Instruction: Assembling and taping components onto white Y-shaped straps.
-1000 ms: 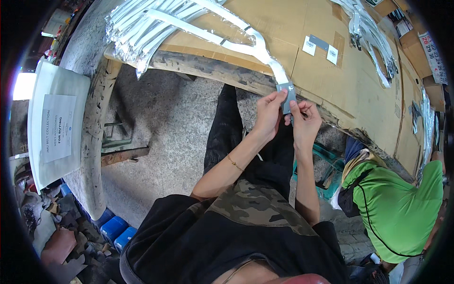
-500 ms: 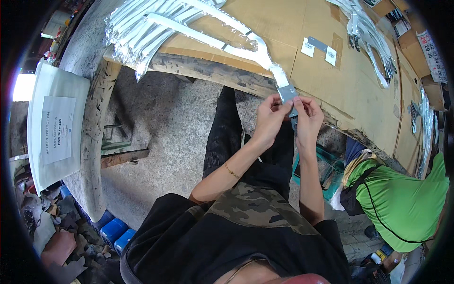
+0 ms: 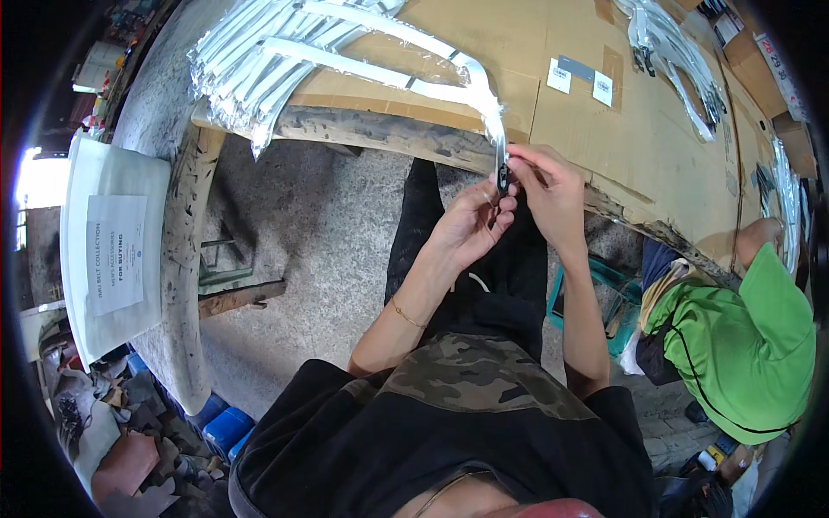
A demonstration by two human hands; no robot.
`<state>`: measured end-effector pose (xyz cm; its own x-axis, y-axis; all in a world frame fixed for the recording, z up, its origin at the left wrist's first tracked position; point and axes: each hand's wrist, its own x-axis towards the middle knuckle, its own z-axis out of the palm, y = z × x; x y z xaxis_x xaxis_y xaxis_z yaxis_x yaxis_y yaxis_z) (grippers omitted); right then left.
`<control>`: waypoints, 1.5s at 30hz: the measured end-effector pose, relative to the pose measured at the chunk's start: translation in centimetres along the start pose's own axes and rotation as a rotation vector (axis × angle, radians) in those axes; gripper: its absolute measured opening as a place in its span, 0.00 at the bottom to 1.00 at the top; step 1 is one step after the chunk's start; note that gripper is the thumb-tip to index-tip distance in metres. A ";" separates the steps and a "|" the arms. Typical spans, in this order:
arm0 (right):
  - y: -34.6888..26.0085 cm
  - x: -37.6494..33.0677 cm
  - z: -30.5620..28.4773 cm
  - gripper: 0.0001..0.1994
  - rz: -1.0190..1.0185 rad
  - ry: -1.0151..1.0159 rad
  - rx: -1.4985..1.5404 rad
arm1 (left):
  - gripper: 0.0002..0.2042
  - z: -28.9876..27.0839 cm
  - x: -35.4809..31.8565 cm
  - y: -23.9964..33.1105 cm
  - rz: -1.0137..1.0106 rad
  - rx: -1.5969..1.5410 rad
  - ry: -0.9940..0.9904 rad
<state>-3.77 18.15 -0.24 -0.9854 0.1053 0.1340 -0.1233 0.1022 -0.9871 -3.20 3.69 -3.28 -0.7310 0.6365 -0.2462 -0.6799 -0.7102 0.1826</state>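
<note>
A belt in clear, shiny plastic wrap (image 3: 489, 108) runs off the table's front edge toward me, its strap folded in a loop on the tabletop. At its near end a small black buckle (image 3: 503, 180) shows. My left hand (image 3: 466, 226) is closed on this end from below, palm turned up. My right hand (image 3: 554, 194) pinches the belt at the upper right of the buckle, thumb against fingertips. The grey card seen earlier on this end cannot be made out now. A pile of wrapped belts (image 3: 250, 65) lies at the far left of the table.
The table is covered in cardboard (image 3: 484, 47). Two white tags (image 3: 603, 88) and a grey card (image 3: 577, 68) lie on it, with more wrapped belts (image 3: 678, 60) beyond. A person in a green shirt (image 3: 734, 345) sits at right. At left stands a white bin (image 3: 155, 224).
The belt's end has turned, bringing the black buckle into view in place of the grey card's face. My left hand has rolled palm up and moved slightly down. The person in green has shifted an arm.
</note>
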 end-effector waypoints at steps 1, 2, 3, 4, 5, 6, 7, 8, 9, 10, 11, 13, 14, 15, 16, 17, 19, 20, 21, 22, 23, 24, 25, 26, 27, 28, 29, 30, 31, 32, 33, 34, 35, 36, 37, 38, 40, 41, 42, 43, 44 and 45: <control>-0.1 0.0 0.1 0.09 -0.156 0.020 -0.149 | 0.09 -0.1 -0.1 0.0 0.003 -0.012 0.067; -0.1 0.0 0.1 0.08 -0.312 0.039 -0.299 | 0.07 -0.1 -0.2 0.0 0.006 -0.025 0.135; -0.3 0.0 0.2 0.08 -0.310 0.040 -0.298 | 0.07 0.0 -0.1 0.1 0.004 -0.024 0.137; -0.6 -0.1 0.3 0.07 -0.377 0.065 -0.367 | 0.07 0.3 -0.1 0.1 0.026 -0.002 0.128; -0.7 -0.2 0.3 0.06 -0.444 0.089 -0.437 | 0.06 0.4 -0.1 0.0 0.049 0.019 0.118; -0.5 -0.3 0.4 0.06 -0.440 0.089 -0.436 | 0.06 0.4 -0.2 -0.1 0.047 0.018 0.122; -0.2 -0.1 0.4 0.06 -0.437 0.110 -0.432 | 0.06 0.5 -0.1 -0.2 0.069 0.023 0.114; 0.1 0.1 0.5 0.05 -0.434 0.132 -0.428 | 0.06 0.5 0.0 -0.2 0.090 0.028 0.106; 0.5 0.1 0.3 0.05 -0.433 0.134 -0.427 | 0.06 0.4 0.1 -0.2 0.088 0.030 0.107; 1.0 0.2 0.1 0.05 -0.406 0.094 -0.416 | 0.07 0.3 0.3 -0.2 0.113 0.015 0.112; 1.4 0.2 0.0 0.05 -0.378 0.054 -0.404 | 0.08 0.2 0.4 -0.2 0.139 0.001 0.118; 1.7 -0.1 0.1 0.06 -0.226 0.088 -0.237 | 0.09 0.3 0.4 -0.1 0.100 -0.084 0.064; 1.7 -0.3 0.2 0.07 -0.073 0.118 -0.071 | 0.09 0.5 0.4 0.0 0.063 -0.171 0.010; 1.7 -0.4 0.0 0.07 -0.069 0.121 -0.069 | 0.09 0.5 0.3 -0.1 0.060 -0.170 0.014; 1.4 -0.1 -0.2 0.07 -0.074 0.082 -0.039 | 0.10 0.5 0.4 -0.1 0.035 -0.216 -0.012; 1.3 0.0 -0.4 0.08 -0.078 0.043 -0.009 | 0.11 0.5 0.5 -0.1 0.010 -0.261 -0.038; 1.8 -0.1 -0.5 0.08 -0.042 0.032 0.076 | 0.11 0.6 0.3 -0.2 0.008 -0.223 -0.045; 1.9 -0.1 -0.6 0.08 -0.008 0.013 0.162 | 0.12 0.6 0.3 -0.2 0.014 -0.188 -0.053; 1.8 -0.1 -0.7 0.08 -0.007 0.020 0.162 | 0.12 0.6 0.4 -0.2 0.008 -0.186 -0.052; 1.4 -0.1 -0.8 0.07 0.045 0.012 0.180 | 0.13 0.7 0.4 -0.1 0.025 -0.033 -0.006; 1.1 -0.2 -0.9 0.06 0.096 0.004 0.198 | 0.14 0.9 0.2 -0.1 0.042 0.119 0.041; 1.1 -0.3 -0.9 0.06 0.100 0.005 0.200 | 0.14 1.1 0.0 0.1 0.040 0.119 0.045; 1.1 -0.2 -1.1 0.06 0.130 -0.020 0.200 | 0.16 1.9 -0.3 0.5 0.010 0.155 0.065; 1.2 -0.1 -1.1 0.06 0.160 -0.045 0.199 | 0.17 2.4 -0.5 0.8 -0.020 0.191 0.085; 1.3 -0.4 -1.1 0.06 0.162 -0.042 0.201 | 0.16 2.5 -0.6 1.0 -0.026 0.229 0.078; 1.4 -0.7 -0.8 0.06 0.169 -0.048 0.245 | 0.16 2.3 -0.7 1.1 -0.026 0.231 0.082; 1.6 -0.9 -0.6 0.07 0.176 -0.053 0.289 | 0.15 2.1 -0.7 1.2 0.030 0.459 0.179; 1.5 -0.9 -0.5 0.07 0.179 -0.053 0.293 | 0.14 1.9 -0.7 1.3 0.086 0.687 0.276; 1.2 -1.0 -0.6 0.07 0.149 0.013 0.295 | 0.12 2.0 -0.7 1.4 0.093 0.711 0.274; 1.1 -1.1 -0.6 0.07 0.118 0.080 0.297 | 0.12 2.2 -0.7 1.5 0.091 0.709 0.281; 1.2 -1.4 -0.8 0.06 0.110 0.086 0.220 | 0.12 2.3 -0.7 1.5 0.085 0.743 0.227; 1.3 -1.5 -0.9 0.06 0.114 0.087 0.223 | 0.12 2.4 -0.7 1.5 0.078 0.780 0.171; 1.2 -1.6 -1.0 0.06 0.037 0.074 0.076 | 0.12 2.3 -0.7 1.5 0.073 0.797 0.166; 1.1 -1.8 -1.1 0.06 -0.040 0.061 -0.073 | 0.12 2.0 -0.7 1.3 0.068 0.798 0.167; 0.4 -1.9 -1.0 0.06 -0.036 0.064 -0.070 | 0.12 1.6 -0.7 1.1 0.115 0.793 0.175; -0.6 -1.9 -0.8 0.06 -0.080 0.049 -0.201 | 0.12 1.4 -0.7 0.9 0.163 0.787 0.182; -1.0 -2.1 -0.8 0.06 -0.120 0.037 -0.334 | 0.11 1.5 -0.6 0.7 0.165 0.822 0.194; -0.8 -2.0 -0.9 0.06 -0.243 0.059 -0.437 | 0.11 1.6 -0.6 0.6 0.171 0.855 0.205; -0.7 -2.0 -1.0 0.05 -0.366 0.080 -0.539 | 0.11 1.6 -0.6 0.5 0.168 0.855 0.205; -0.8 -2.0 -1.0 0.05 -0.366 0.080 -0.539 | 0.11 1.6 -0.4 0.5 0.170 0.862 0.200; -0.9 -1.9 -1.1 0.05 -0.399 0.067 -0.610 | 0.11 1.6 -0.4 0.5 0.173 0.869 0.196; -1.1 -1.8 -1.2 0.04 -0.433 0.054 -0.681 | 0.11 1.7 -0.4 0.5 0.174 0.869 0.196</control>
<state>-1.69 19.01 0.70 -0.8575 -0.0358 0.5133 -0.3766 0.7234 -0.5787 -3.36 3.55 -1.41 -0.8585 0.4224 -0.2907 -0.4231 -0.2635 0.8669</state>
